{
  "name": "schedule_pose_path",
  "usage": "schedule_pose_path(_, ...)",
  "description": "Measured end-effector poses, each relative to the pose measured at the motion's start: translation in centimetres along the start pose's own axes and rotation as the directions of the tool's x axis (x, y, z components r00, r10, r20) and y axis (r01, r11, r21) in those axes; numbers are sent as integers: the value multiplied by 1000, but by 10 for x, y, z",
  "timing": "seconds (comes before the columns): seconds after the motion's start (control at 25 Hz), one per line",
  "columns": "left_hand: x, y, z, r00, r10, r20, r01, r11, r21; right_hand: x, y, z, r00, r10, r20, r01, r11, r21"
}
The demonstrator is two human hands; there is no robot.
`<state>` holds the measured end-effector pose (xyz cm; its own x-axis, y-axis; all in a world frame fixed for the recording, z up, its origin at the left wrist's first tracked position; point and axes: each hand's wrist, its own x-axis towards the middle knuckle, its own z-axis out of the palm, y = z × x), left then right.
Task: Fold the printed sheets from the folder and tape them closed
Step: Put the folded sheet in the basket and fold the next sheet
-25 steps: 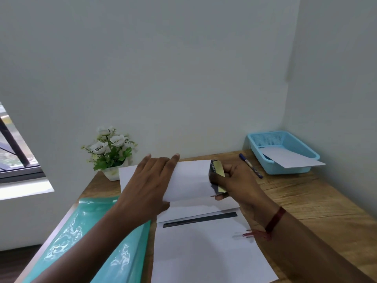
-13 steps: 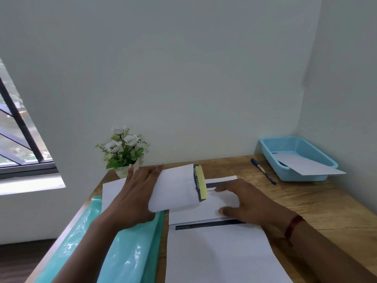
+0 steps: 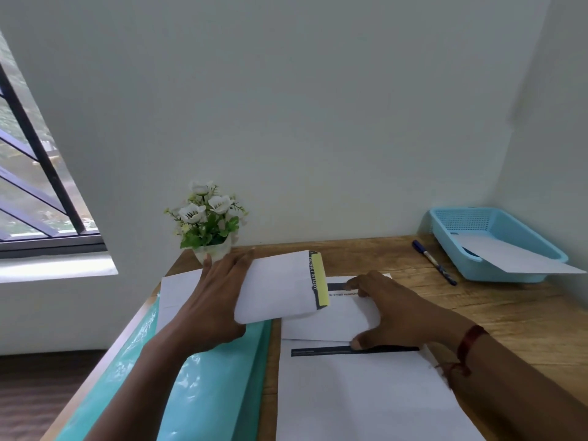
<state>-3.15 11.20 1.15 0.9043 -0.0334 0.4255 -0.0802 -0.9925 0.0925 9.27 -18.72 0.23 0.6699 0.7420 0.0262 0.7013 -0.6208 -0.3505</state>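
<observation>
Two hands work apart over a wood-grain desk (image 3: 493,313). At the far left, a barred window (image 3: 31,186) lets in daylight. Below it a glossy teal plastic folder (image 3: 203,393) lies along the desk's left edge, with a plain white sheet (image 3: 178,294) at its far end. Behind that sheet stands a small pot of white flowers (image 3: 208,218).

The left hand (image 3: 213,300) holds the folded sheet (image 3: 280,288) raised off the desk, with the fingers hidden behind the paper and the thumb at its near corner. This sheet is a smooth white rectangle, and a matte yellow tape strip (image 3: 322,281) runs over dark print along its right edge.

The right hand (image 3: 397,313) lies spread and flat on a second folded sheet (image 3: 324,323). Its thumb touches the dark printed bar (image 3: 321,351) at the top of the flat printed sheet (image 3: 356,402) nearest the person.

Farther right a slim blue pen (image 3: 434,262) lies on the wood. Beyond it a perforated pale-blue plastic basket (image 3: 502,276) holds a white sheet (image 3: 509,257) that overhangs its rim.

A second ago the left hand pressed the folded sheet flat while the right hand pinched the strip at its edge. Since then the sheet has been lifted leftward, and the right hand has let go and settled on the next one.
</observation>
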Motion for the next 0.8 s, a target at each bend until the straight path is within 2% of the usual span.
schedule_pose_path(0.16, 0, -2, -4, 999, -39, 9, 39, 999, 37, 1, 4, -3, 996, 7, -86, 3, 994, 111)
schedule_pose_path(0.32, -1, -1, -7, 998, -63, 24, 61, 996, 58, -4, 7, -15, 968, 5, -250, 38, 985, 167)
schedule_pose_path(0.4, -1, 0, -7, 998, -64, 20, 62, 996, 65, -11, 11, -28, 927, 88, -364, -9, 977, 212)
schedule_pose_path(0.52, -2, 2, -8, 997, -73, 23, 72, 995, 67, -24, 21, -47, 811, 267, -521, -87, 935, 345)
schedule_pose_path(0.56, -2, 3, -8, 997, -74, 22, 73, 995, 64, -28, 23, -52, 784, 312, -537, -56, 897, 439)
schedule_pose_path(0.64, -4, 5, -9, 997, -72, 21, 71, 996, 55, -34, 23, -57, 785, 350, -511, 47, 789, 612)
schedule_pose_path(0.72, -4, 8, -9, 998, -63, 26, 62, 997, 44, -35, 19, -57, 807, 339, -484, 104, 724, 682)
schedule_pose_path(0.8, -4, 11, -11, 997, -72, 41, 71, 997, 22, -34, 14, -54, 825, 318, -466, 103, 727, 679)
